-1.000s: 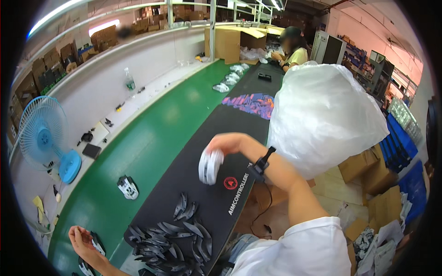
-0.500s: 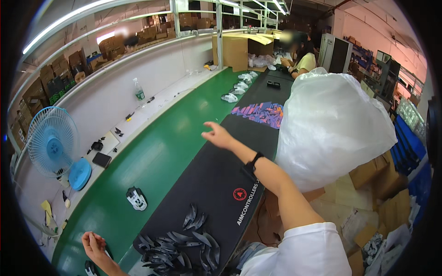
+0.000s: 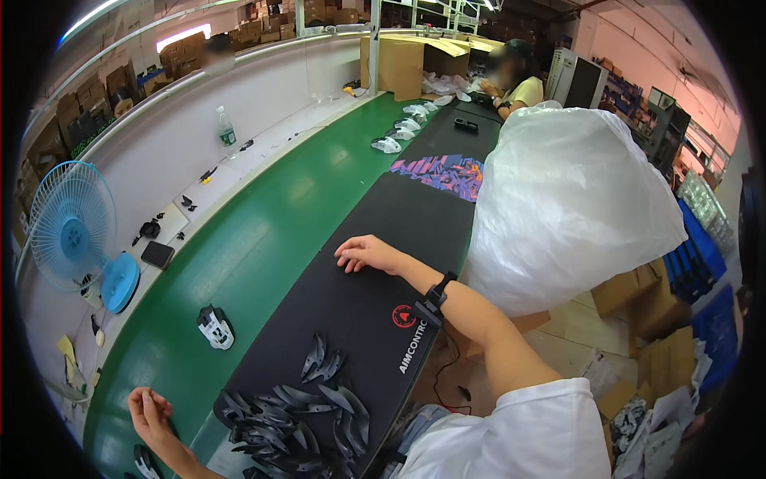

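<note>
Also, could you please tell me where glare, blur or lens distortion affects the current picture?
In the head view, soft glare on the green work surface and pale highlights on the plastic bag; in the head view, the white ledge bowed by the fisheye lens, with black corners; in the head view, the co-worker's head smeared, but the right hand fairly clear.

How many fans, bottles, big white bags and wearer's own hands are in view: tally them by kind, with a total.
Fan: 1
Bottle: 1
Big white bag: 1
Wearer's hands: 2, the left hand and right hand
Total: 5
</note>
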`<action>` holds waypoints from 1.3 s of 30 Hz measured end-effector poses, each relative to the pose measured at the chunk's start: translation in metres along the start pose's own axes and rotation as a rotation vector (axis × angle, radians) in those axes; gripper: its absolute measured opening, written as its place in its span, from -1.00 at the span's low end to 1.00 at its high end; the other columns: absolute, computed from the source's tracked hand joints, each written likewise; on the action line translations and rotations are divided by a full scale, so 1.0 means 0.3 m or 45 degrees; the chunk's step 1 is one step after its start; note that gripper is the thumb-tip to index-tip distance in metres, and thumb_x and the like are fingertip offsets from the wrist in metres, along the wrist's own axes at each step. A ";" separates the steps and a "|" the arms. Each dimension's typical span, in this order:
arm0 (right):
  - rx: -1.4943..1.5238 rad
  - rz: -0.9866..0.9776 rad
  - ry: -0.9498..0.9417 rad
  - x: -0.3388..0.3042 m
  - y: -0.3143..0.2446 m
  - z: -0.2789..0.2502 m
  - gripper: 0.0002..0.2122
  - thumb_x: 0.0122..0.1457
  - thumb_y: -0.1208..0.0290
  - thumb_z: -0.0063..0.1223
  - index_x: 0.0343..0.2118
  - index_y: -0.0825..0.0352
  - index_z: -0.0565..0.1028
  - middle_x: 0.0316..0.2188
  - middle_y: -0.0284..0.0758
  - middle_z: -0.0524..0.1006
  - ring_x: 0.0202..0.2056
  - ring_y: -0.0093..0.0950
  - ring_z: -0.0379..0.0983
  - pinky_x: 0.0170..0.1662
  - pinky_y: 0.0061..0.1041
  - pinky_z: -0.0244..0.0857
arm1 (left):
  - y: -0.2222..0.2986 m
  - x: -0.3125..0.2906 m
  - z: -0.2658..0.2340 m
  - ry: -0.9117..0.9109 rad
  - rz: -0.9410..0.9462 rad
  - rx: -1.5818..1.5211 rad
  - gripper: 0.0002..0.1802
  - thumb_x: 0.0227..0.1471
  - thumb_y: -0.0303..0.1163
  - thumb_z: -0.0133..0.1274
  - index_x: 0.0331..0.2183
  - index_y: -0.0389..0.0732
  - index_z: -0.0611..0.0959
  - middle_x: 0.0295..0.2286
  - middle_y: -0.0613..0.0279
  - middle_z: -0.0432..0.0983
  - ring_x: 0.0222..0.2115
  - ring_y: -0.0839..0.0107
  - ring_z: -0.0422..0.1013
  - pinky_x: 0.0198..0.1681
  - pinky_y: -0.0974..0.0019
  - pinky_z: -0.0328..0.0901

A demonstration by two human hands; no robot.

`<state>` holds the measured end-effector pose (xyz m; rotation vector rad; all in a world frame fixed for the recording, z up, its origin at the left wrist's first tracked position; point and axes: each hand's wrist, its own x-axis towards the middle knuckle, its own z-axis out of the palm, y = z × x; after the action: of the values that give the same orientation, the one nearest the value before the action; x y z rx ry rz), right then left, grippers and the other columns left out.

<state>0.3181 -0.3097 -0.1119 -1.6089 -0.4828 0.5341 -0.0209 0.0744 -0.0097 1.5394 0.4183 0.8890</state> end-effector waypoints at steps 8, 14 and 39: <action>0.068 -0.070 0.118 -0.016 0.025 0.014 -0.83 0.23 0.44 -0.11 -0.21 0.38 0.47 -0.44 -0.35 0.51 -0.51 -0.66 0.43 -0.45 -0.72 0.34 | -0.005 -0.004 -0.004 -0.075 0.019 0.037 -0.85 0.18 -0.30 -0.08 -0.31 -0.18 0.46 -0.54 0.41 0.31 -0.54 0.69 0.20 -0.47 0.60 0.06; 0.149 -0.125 0.189 -0.024 0.031 -0.002 -0.84 0.24 0.45 -0.13 -0.22 0.39 0.47 -0.51 -0.39 0.49 -0.55 -0.68 0.40 -0.49 -0.73 0.30 | 0.004 -0.009 0.007 -0.109 0.043 0.097 -0.84 0.18 -0.30 -0.09 -0.32 -0.19 0.46 -0.55 0.41 0.30 -0.56 0.70 0.18 -0.49 0.60 0.04; 0.287 -0.163 0.363 -0.029 0.014 0.081 -0.82 0.13 0.42 -0.02 -0.26 0.38 0.49 -0.57 -0.36 0.43 -0.61 -0.66 0.29 -0.58 -0.73 0.16 | 0.333 -0.355 0.238 -1.403 0.525 -0.992 0.25 -0.09 0.55 -0.46 -0.13 -0.68 0.42 -0.26 -0.43 0.43 -0.18 -0.19 0.39 -0.07 -0.09 0.26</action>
<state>0.2965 -0.2959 -0.1174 -1.3986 -0.2970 0.2466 -0.0593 -0.0685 0.0578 1.1447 -0.9625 0.3007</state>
